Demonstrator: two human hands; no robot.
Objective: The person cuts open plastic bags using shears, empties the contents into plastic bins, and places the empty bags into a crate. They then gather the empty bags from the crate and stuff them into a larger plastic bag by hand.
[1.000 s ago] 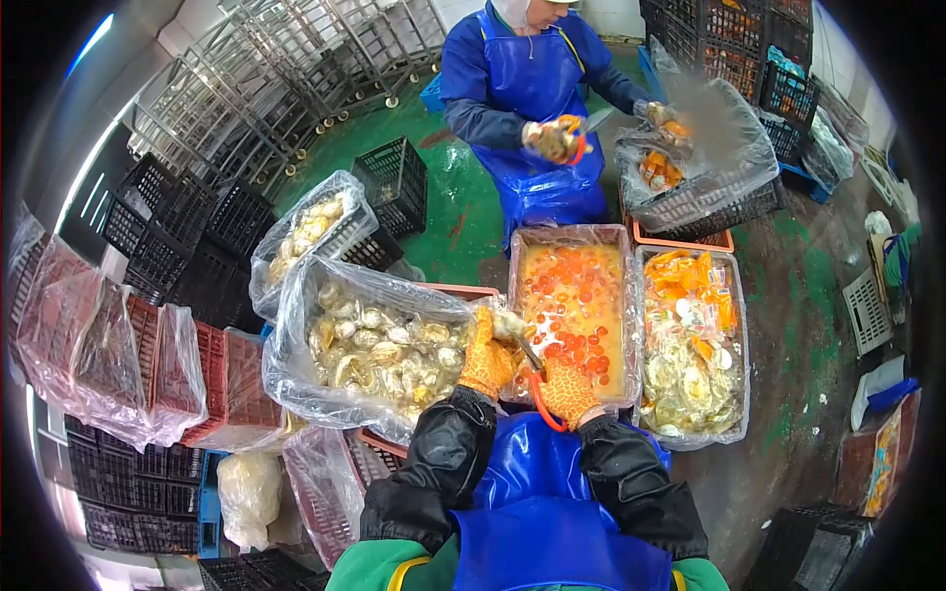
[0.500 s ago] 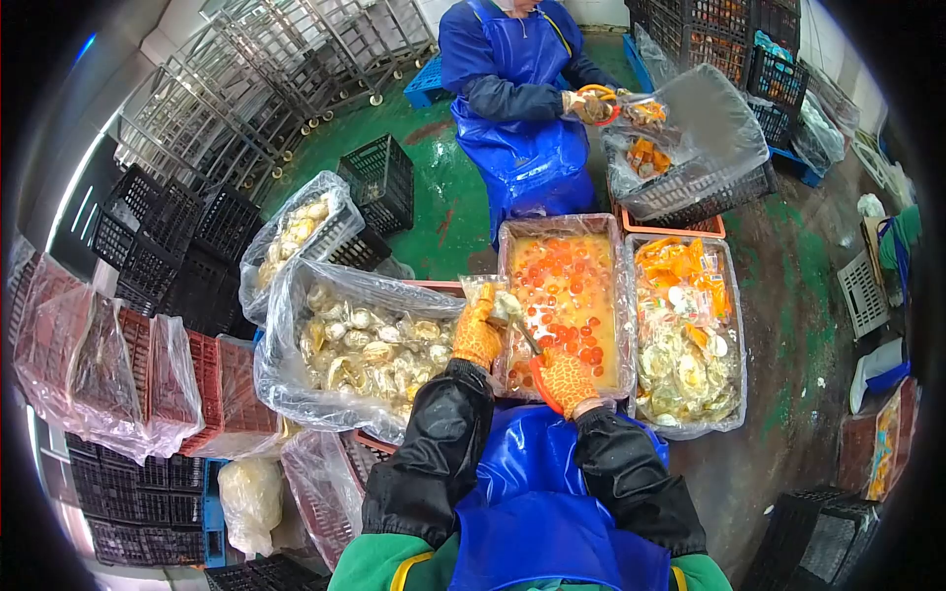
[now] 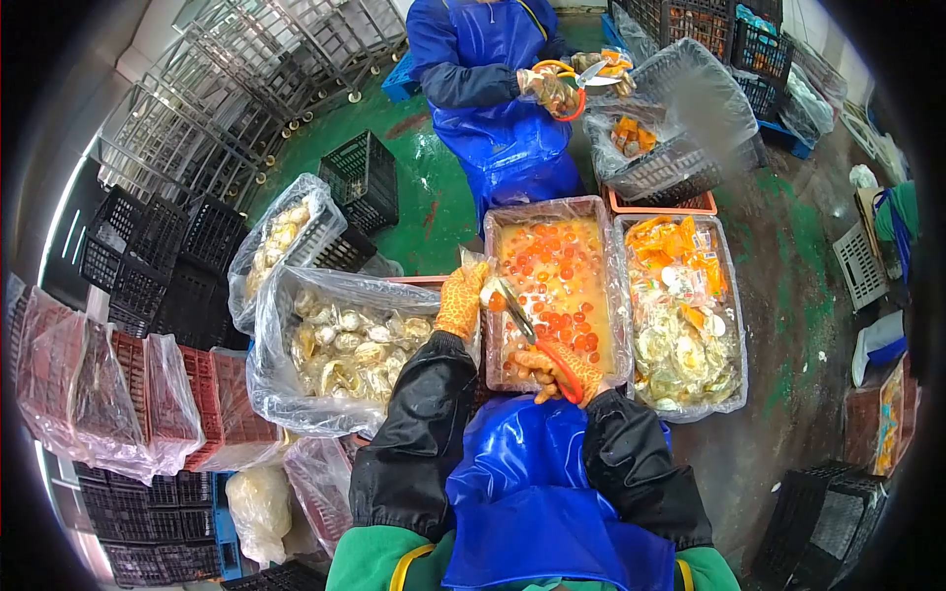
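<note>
Left of the fingers, a bag-lined crate holds pouches. Left hand fingers pinch one pouch beside the yolk tray; right hand fingers clamp red-handled scissors. Best practice: cut over the tray, blades clear of the glove.

Left hand, right hand: covered in orange knit cloth with a rough dotted grip. Scissors in right: bare metal blades, smooth red plastic handle. Packet in left: clear glossy film. Tray just ahead of hands: lined with wrinkled clear film. Sleeves black, apron blue: both slick, glossy coated fabric. Crates beyond left hand: matt black plastic lattice.
</note>
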